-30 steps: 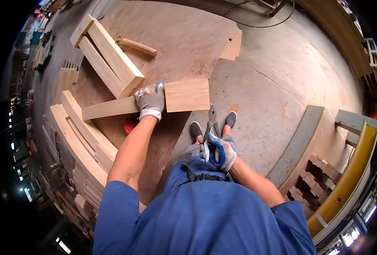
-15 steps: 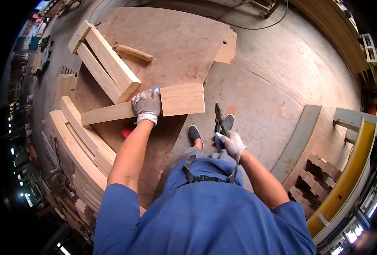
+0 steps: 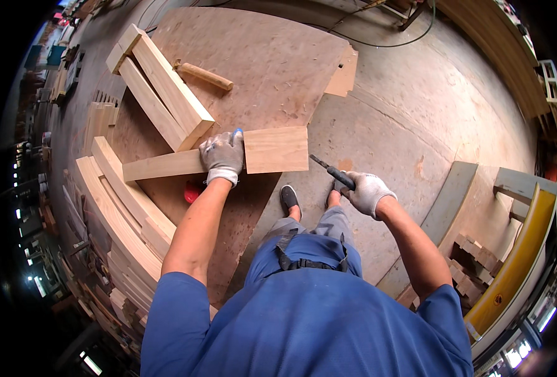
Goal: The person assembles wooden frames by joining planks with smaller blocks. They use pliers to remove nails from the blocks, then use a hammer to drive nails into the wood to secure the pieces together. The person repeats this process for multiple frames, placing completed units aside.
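Note:
My gloved left hand (image 3: 223, 152) is closed around a pale wooden workpiece (image 3: 276, 149), where a broad block meets a narrower arm reaching left. The workpiece extends over the near right edge of a large brown board (image 3: 253, 56). In my gloved right hand (image 3: 369, 193) are dark-handled pliers (image 3: 340, 177), seen edge-on, their tip pointing at the block's right end with a small gap between. Beyond my left hand lies a joined pair of pale beams (image 3: 171, 94) with a crosspiece at the far end. A small red object (image 3: 191, 192) shows beside my left wrist, partly hidden.
A round wooden stick (image 3: 206, 76) rests on the board near the beams. Several curved pale timbers (image 3: 118, 207) are stacked at the left. At right stand a grey metal frame (image 3: 445, 213) and a yellow beam (image 3: 514, 257). A dark cable (image 3: 410, 43) crosses the floor.
My right hand has risen and moved right from in front of my legs, turning the pliers toward the block's end. The left hand keeps its hold on the workpiece.

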Available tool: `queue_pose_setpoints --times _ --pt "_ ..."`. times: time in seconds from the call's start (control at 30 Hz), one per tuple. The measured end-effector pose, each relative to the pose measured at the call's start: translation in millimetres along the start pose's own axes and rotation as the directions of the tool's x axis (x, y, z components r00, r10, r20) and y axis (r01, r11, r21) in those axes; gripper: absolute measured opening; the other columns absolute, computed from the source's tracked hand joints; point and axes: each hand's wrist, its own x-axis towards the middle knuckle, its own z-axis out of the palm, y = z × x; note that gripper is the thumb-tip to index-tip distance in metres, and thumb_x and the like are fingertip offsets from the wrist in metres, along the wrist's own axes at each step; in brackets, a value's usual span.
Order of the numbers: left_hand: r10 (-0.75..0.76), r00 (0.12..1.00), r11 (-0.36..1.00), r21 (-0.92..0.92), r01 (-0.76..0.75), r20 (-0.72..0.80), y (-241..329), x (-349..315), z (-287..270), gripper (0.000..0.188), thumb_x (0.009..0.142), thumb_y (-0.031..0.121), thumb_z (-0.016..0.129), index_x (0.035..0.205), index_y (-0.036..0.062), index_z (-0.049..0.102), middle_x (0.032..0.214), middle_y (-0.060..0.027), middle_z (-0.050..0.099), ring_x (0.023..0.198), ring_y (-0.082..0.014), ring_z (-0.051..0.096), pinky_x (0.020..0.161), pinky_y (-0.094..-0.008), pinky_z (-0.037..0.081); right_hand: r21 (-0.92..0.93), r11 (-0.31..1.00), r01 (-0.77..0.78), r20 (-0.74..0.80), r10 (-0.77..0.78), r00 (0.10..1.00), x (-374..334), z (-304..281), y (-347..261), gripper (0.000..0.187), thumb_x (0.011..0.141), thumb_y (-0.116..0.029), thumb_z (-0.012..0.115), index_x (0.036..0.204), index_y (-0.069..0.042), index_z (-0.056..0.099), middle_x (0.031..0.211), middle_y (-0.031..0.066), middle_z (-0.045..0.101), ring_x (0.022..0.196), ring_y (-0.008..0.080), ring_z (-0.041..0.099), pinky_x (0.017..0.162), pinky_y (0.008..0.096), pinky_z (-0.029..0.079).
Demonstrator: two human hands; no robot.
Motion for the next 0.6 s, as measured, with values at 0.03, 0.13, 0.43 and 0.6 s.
queue_pose_setpoints --times 0.03,0.13,0.43,0.6 --pt "-0.003 1.0 1.0 -0.004 0.003 0.001 1 0 -2 0.049 0.107 0.051 0.053 0.094 0.0116 0.079 0.102 -0.0142 0.079 0.105 -0.0343 0.071 0.102 -0.049 0.045 -0.015 1.0 -0.021 0.024 0.022 0.999 0 -6 -2 0.028 0.098 -0.03 0.069 0.113 -0.006 0.072 0.111 0.0249 0.075 0.108 0.0453 0.072 0.095 0.0515 0.056" --pt "-0.003 1.0 1.0 -0.03 0.003 0.01 2 0 -4 0.047 0.107 0.05 0.055 0.094 0.0113 0.08 0.102 -0.0142 0.079 0.105 -0.0341 0.071 0.102 -0.049 0.045 -0.083 0.996 -0.031 0.038 0.034 0.999 -3 -21 -9 0.027 0.098 -0.028 0.067 0.113 -0.007 0.073 0.109 0.025 0.077 0.108 0.0456 0.072 0.094 0.052 0.057" --pt "-0.01 1.0 0.999 -0.032 0.01 -0.009 1 -2 -3 0.047 0.106 0.049 0.056 0.093 0.0105 0.079 0.101 -0.0142 0.079 0.105 -0.0342 0.07 0.102 -0.0491 0.044 -0.277 0.96 -0.028 0.094 0.056 0.994 3 -57 -32 0.027 0.098 -0.027 0.067 0.116 -0.008 0.076 0.11 0.0233 0.078 0.109 0.0441 0.074 0.094 0.0521 0.058" --pt "-0.005 1.0 1.0 -0.01 0.005 0.0 1 -1 -3 0.047 0.106 0.049 0.056 0.094 0.0105 0.079 0.101 -0.0144 0.079 0.105 -0.0341 0.07 0.102 -0.0489 0.044 -0.371 0.928 0.036 0.099 0.001 0.995 19 -74 -25 0.023 0.098 -0.02 0.065 0.113 -0.008 0.077 0.11 0.023 0.078 0.108 0.0424 0.075 0.092 0.0513 0.059"
